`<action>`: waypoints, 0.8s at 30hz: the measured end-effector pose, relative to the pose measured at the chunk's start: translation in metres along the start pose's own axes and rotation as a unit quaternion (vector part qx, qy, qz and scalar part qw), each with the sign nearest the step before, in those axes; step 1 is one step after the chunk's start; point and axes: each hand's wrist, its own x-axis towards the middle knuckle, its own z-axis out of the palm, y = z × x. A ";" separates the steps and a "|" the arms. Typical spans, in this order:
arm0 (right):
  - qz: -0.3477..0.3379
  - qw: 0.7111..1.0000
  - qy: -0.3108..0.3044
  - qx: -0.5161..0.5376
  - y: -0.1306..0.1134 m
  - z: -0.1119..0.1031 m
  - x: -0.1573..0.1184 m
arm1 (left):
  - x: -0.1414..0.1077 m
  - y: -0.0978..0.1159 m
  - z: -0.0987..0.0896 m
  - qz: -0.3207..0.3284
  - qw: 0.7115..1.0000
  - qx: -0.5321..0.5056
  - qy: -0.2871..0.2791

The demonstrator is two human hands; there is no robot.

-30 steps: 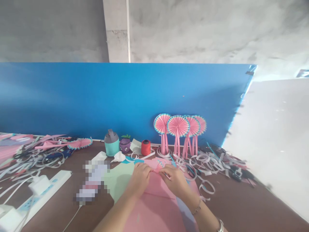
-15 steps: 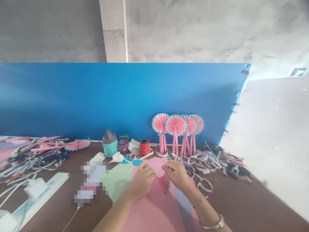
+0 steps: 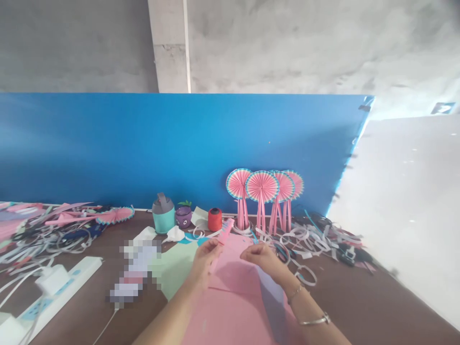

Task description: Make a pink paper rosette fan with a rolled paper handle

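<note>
In my left hand is a narrow pink pleated paper, gripped near its middle and tilted with its upper end leaning right. My right hand hovers a short way to the right, thumb and fingertips pinched together. Whatever lies in that pinch, if anything, is too small to make out. Below both hands lie pink paper sheets, with a lavender sheet at their right side and a pale green sheet at their left.
Several finished pink paper fans stand against the blue panel. Along the back are a red thread spool, a purple cup and a teal bottle. Tangled white strips lie right; a power strip lies left.
The pleated paper has turned from lying low between the hands to pointing up and away in my left hand. My right hand stays pinched at nearly the same place.
</note>
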 end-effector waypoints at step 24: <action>-0.144 0.959 0.199 -0.140 -0.012 0.057 -0.010 | -0.007 -0.001 -0.003 -0.185 0.965 -0.167 -0.075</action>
